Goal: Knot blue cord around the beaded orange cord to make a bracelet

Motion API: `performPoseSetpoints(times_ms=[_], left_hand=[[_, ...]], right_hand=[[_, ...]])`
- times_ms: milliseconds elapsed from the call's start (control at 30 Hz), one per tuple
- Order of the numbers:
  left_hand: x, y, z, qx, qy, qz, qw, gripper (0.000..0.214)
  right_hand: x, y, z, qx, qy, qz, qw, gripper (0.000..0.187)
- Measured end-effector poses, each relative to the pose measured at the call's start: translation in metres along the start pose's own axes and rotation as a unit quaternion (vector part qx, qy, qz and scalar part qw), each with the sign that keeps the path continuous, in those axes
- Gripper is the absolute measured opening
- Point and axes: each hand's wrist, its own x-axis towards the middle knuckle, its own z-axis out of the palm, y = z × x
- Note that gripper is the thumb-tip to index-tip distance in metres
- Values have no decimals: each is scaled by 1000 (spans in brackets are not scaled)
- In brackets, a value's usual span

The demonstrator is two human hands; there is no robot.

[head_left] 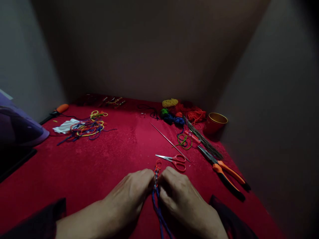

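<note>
Pinching a braided orange and blue cord (156, 173) from both sides, the left hand (132, 194) and the right hand (180, 194) meet knuckle to knuckle at the near edge of the red cloth-covered counter (112, 159). Each hand is curled shut, with its fingertips pressed onto the braid. The fingertips themselves are turned away from the camera. A small orange loop at the cord's far end pokes out beyond the hands, and loose blue strands (159, 215) trail back between the wrists toward the person.

Just beyond the loop lie small orange-handled scissors (175, 160), blades pointing left. A long thin metal needle (169, 142) runs diagonally behind them, its near end close to the scissor handles. To the right, black-and-orange-handled pliers (223, 169) lie with their handles toward the counter's right edge. Beside the plier jaws sits a bundle of thin brown sticks (203, 139). A loose coil of green and yellow cord (184, 141) rests left of the sticks.

At the back right, yellow, green, blue and red balls of yarn (174, 113) cluster together, with a red cup with a gold rim (215, 122) just to their right. Well apart on the left lies a tangle of many-coloured cords (87, 127), partly over a crumpled white cloth (62, 126), and an orange-handled tool (58, 110) lies behind them by the wall.
</note>
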Motion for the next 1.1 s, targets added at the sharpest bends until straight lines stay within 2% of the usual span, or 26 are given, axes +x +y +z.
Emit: performPoseSetpoints(times_ms=[133, 300, 467, 600, 767, 867, 967, 1033, 1100], left_hand=[[10, -1, -1, -19, -31, -37, 999, 18], [9, -3, 2, -42, -21, -53, 997, 15], [8, -2, 4, -65, -19, -49, 996, 12], [10, -1, 4, -77, -14, -50, 996, 12], [9, -1, 11, -43, -6, -65, 997, 13], [6, 0, 17, -16, 14, -34, 999, 14], [3, 2, 19, 1, 36, -2, 999, 16], [3, 2, 18, -14, 30, -14, 999, 17], [3, 1, 15, -43, 19, -26, 999, 17]], right_hand=[[1, 4, 2, -21, -3, -2, 1000, 15], [-3, 0, 0, -81, 51, -43, 994, 5], [-11, -8, 0, -147, 18, -82, 986, 4], [-11, -4, 9, -196, 25, -123, 973, 3], [-12, 3, 22, -243, 87, -207, 944, 21], [-14, 2, 25, -251, 85, -244, 933, 23], [-14, 2, 21, -262, 55, -257, 929, 22], [-13, 2, 14, -237, 40, -247, 939, 17], [-11, 2, 4, -182, 30, -170, 968, 9]])
